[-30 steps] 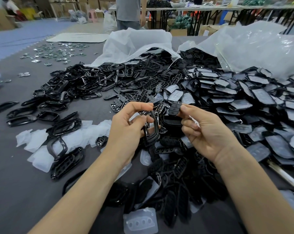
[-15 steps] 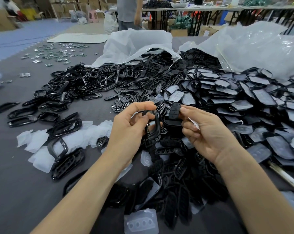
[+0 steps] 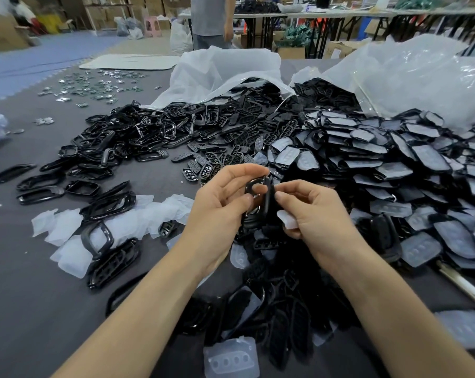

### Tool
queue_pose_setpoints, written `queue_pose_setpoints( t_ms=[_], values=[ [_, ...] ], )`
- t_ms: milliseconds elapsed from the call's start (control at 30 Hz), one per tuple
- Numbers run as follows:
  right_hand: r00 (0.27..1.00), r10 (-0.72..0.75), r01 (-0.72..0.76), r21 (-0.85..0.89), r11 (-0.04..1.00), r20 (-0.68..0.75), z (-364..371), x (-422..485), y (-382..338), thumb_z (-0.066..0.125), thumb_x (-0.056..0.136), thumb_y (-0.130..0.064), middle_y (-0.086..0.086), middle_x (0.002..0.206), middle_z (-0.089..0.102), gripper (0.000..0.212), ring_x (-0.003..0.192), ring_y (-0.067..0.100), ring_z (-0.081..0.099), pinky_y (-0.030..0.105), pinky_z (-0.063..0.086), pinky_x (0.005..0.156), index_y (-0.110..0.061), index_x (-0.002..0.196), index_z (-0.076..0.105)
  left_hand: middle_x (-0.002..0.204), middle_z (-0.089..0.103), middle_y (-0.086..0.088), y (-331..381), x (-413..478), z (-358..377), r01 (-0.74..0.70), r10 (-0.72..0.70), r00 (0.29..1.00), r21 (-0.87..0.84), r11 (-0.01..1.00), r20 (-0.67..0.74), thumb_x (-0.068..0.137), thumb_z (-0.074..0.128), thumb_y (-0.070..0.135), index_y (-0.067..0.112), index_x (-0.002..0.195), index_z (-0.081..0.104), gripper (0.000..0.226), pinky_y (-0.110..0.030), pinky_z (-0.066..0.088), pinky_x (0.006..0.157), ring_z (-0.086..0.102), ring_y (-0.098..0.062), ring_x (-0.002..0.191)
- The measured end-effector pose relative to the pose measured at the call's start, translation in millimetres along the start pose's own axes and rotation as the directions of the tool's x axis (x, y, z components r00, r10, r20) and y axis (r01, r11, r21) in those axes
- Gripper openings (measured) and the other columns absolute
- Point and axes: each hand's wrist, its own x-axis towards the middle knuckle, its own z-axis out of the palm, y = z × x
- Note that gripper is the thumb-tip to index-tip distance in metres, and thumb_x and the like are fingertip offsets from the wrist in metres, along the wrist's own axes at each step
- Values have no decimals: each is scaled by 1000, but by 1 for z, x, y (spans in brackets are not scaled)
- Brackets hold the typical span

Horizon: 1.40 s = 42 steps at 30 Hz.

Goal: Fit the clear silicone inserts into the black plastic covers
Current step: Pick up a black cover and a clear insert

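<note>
My left hand grips a black plastic ring frame between thumb and fingers. Right beside it, my right hand pinches a black plastic cover held on edge, touching the frame. A clear silicone insert is tucked under my right hand's curled fingers. Both hands hover over a heap of loose black covers. Another clear insert lies flat at the near edge.
A pile of covers fitted with inserts fills the right side. Black ring frames spread at left, clear inserts near them. Plastic bags lie behind. A person stands beyond the grey table.
My right hand has turned the black cover from flat to on edge and brought it against the ring frame in my left hand. Both hands have drawn closer together.
</note>
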Motion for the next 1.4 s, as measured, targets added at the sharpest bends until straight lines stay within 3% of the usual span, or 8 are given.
queue_pose_setpoints(
  t_ms=[400,567,700,800,933,1000,1133,1400],
  values=[
    [991,84,-110,278,954,106,5,-3,-1,53,93,0,0,59,59,16,35,2,37,13,29,32,-4,83,65,122,64,12,-3,-4,11,-140,151,988,287,948,-17,84,52,-18,31,97,67,53,-21,48,94,55,0,118],
    [987,58,-106,341,934,150,4,-1,-1,53,93,-6,10,68,51,26,33,3,34,13,27,30,-6,74,70,115,66,12,-3,-5,11,-135,143,990,312,941,-3,87,55,-13,33,114,61,53,-28,52,91,59,-3,110],
    [985,9,-58,289,956,170,4,-1,-2,65,77,-25,10,64,42,22,33,4,30,15,25,31,-12,61,72,134,57,9,-3,-4,9,-136,136,990,355,925,26,88,53,-14,30,130,48,61,-21,48,95,51,0,124],
    [989,-3,-31,230,973,149,3,-1,-1,68,79,-9,10,64,42,8,34,6,29,15,24,32,-2,74,69,135,56,10,-4,-5,9,-137,126,991,410,902,53,87,51,-15,28,134,47,64,-24,41,106,47,5,126],
    [994,30,-62,298,953,109,4,-3,-2,63,82,1,5,56,43,24,33,4,30,14,24,31,-10,61,69,133,56,11,-3,-6,10,-133,126,991,443,887,47,88,54,-12,33,131,47,63,-31,39,110,48,4,125],
    [994,44,-77,354,932,103,4,-2,-4,65,77,-1,6,59,43,6,32,2,31,13,24,30,-4,72,64,125,61,11,-3,-5,10,-138,146,989,451,882,17,88,59,-7,39,126,49,60,-25,42,105,54,4,117],
    [996,57,-79,449,890,62,2,-1,-7,68,63,-8,3,61,47,20,33,1,31,12,24,29,-3,80,60,91,69,3,-5,-3,7,-82,141,981,372,925,-135,86,67,6,36,107,62,37,-18,50,80,62,-3,81],
    [987,146,-157,584,796,67,0,1,-9,64,74,0,-5,53,47,21,31,2,31,12,25,29,-10,85,49,77,70,-1,-7,0,7,25,-16,975,40,999,-222,83,68,6,29,88,73,24,-38,51,88,62,-19,75]
  ],
)
